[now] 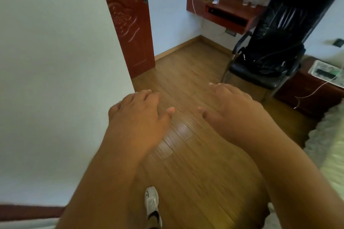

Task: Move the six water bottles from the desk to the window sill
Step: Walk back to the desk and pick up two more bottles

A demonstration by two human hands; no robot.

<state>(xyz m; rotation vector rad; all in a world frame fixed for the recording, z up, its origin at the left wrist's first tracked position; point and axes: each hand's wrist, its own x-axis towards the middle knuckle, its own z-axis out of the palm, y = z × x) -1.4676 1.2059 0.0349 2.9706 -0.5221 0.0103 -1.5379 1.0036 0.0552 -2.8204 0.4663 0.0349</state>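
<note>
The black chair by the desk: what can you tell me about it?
The black chair looks like glossy leather, with a tall padded back and a dark metal frame with armrests. It stands upright on the wooden floor, in front of the wall-mounted red-brown desk. A dark bag seems to lie on its seat.
</note>
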